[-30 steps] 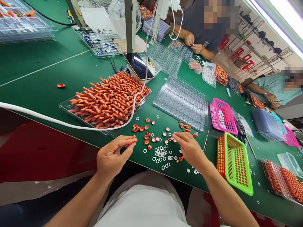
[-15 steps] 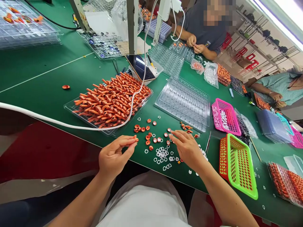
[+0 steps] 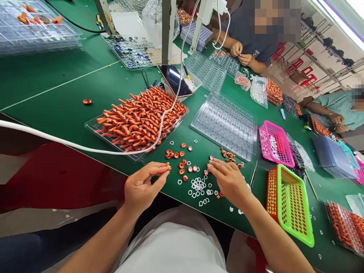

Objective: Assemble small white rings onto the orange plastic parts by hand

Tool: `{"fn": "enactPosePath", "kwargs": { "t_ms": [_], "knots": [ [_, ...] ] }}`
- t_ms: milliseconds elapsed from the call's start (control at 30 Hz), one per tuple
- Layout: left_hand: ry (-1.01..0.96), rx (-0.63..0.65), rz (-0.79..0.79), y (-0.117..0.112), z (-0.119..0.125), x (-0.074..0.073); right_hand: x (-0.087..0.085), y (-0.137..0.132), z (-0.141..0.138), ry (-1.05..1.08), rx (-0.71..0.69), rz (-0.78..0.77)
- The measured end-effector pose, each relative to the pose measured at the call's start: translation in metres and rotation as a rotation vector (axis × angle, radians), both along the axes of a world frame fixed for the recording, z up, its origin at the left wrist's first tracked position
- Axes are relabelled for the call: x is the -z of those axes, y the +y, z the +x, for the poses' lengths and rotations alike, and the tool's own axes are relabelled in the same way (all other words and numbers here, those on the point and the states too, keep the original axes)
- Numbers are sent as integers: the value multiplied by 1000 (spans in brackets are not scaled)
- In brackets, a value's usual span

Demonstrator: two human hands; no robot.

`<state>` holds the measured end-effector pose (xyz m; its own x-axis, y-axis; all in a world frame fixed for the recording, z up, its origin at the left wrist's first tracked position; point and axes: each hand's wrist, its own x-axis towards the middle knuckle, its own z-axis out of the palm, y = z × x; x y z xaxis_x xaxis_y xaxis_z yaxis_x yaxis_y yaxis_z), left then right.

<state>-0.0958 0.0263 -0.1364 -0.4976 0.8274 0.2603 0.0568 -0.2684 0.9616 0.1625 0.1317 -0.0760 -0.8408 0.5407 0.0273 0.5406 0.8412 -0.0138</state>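
Observation:
My left hand [image 3: 146,182] is closed in a pinch at the table's front edge. Between its thumb and fingertips shows a bit of a small orange piece [image 3: 168,167], mostly hidden. To the right, my right hand [image 3: 229,178] reaches palm down with its fingers stretched out, the thumb out of sight. Its fingertips are just above or touching the small orange round caps, near one cap [image 3: 205,172]. More orange caps [image 3: 182,165] lie scattered between both hands. In front of them is a loose pile of white rings [image 3: 198,184].
A clear tray heaped with orange stemmed earbud shells [image 3: 142,119] stands behind my left hand, a white cable [image 3: 113,152] across it. Clear trays [image 3: 224,125], tweezers [image 3: 254,174], a pink basket [image 3: 263,140] and a green basket [image 3: 295,227] lie right. Two people work opposite.
The whole view has shifted slightly, so things sit a little further right. My left hand keeps its pinch. The right hand's fingers have dipped a little lower among the caps.

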Motion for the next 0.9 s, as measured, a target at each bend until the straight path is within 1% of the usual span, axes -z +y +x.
{"fn": "enactPosePath", "kwargs": {
  "t_ms": [100, 200, 333, 433, 633, 700, 800, 900],
  "knots": [
    [10, -8, -4, 0, 0, 1, -2, -7, -11, -38, -52, -36],
    [8, -22, -22, -1, 0, 1, 2, -10, -22, -85, -107, -64],
    [2, -29, -22, -1, 0, 1, 6, -9, -27, -99, -139, -80],
    [2, -22, -23, -1, 0, 0, 6, -10, -19, -93, -114, -61],
    [30, -9, -6, 0, -1, 0, 10, -12, 12, -49, -104, -22],
    [41, -4, 4, 0, -1, 1, 11, -11, 15, -12, -96, -5],
    [50, -10, -8, 1, -1, 2, 9, -5, 1, 33, -84, 2],
    [42, -22, -25, 0, -1, 2, 7, 7, -29, 21, -82, -25]
  ]
}}
